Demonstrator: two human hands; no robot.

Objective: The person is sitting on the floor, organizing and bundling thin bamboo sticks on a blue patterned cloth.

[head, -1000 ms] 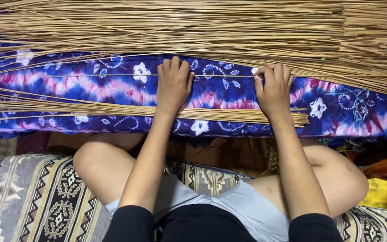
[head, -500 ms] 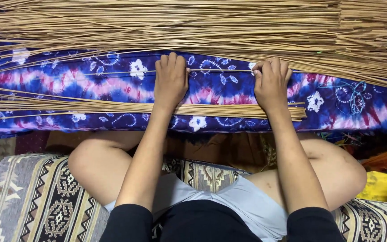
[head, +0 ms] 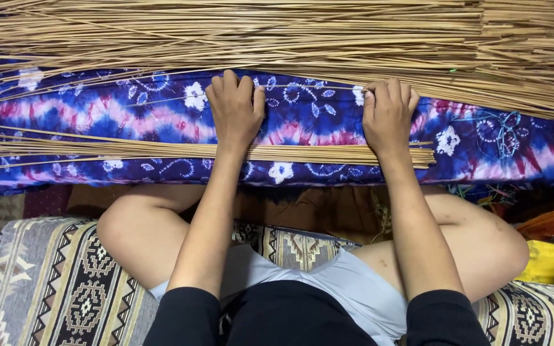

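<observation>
Left hand point(head: 235, 112) and right hand point(head: 389, 115) lie open, palms down on the near thin bundle of sticks point(head: 161, 151) across the blue tie-dye cloth point(head: 315, 122); uneven pressure could likely roll sticks off the near edge; the far pile point(head: 258, 32) may tangle in.

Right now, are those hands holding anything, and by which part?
Both the left hand and right hand press flat on the blue tie-dyed cloth, fingertips on one thin stick; no closed grip shows.

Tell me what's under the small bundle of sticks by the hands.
The small bundle of sticks lies on a blue tie-dye cloth; both wrists cross over it. Whatever the cloth covers is hidden.
</observation>
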